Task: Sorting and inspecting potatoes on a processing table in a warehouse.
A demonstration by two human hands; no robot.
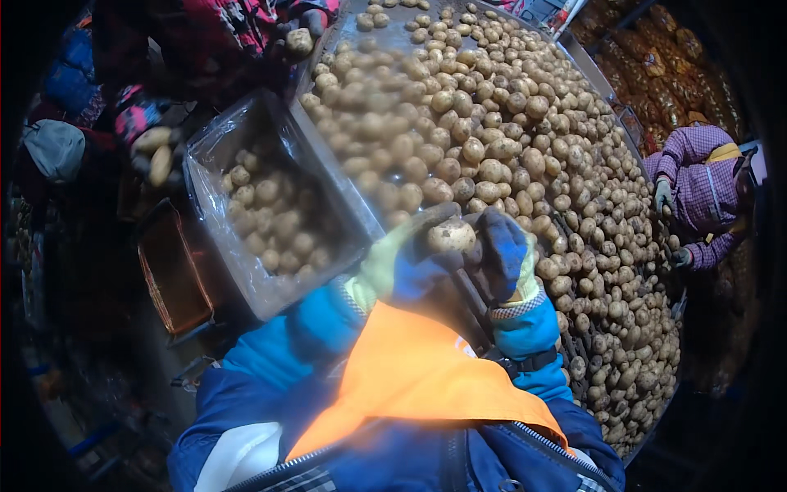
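My left hand (416, 252), in a yellow and blue work glove, is closed around a pale, dirt-specked potato (451, 236). Close beside it is my right hand (503, 251), in a matching soiled glove, with its fingers curled inward. Whatever sits in those fingers is hidden by the glove. Both hands are at the near edge of a metal sorting table (392, 37) heaped with potatoes (492, 148). Left of my left hand stands a bin (283, 299) lined with clear plastic and partly filled with potatoes (275, 213).
A brown, open-topped container (174, 271) stands left of the bin. One co-worker (205, 41) in a red and dark jacket holds a potato at the far left; another (701, 193) in checked sleeves reaches in from the right. Filled net sacks (668, 66) are piled at the far right.
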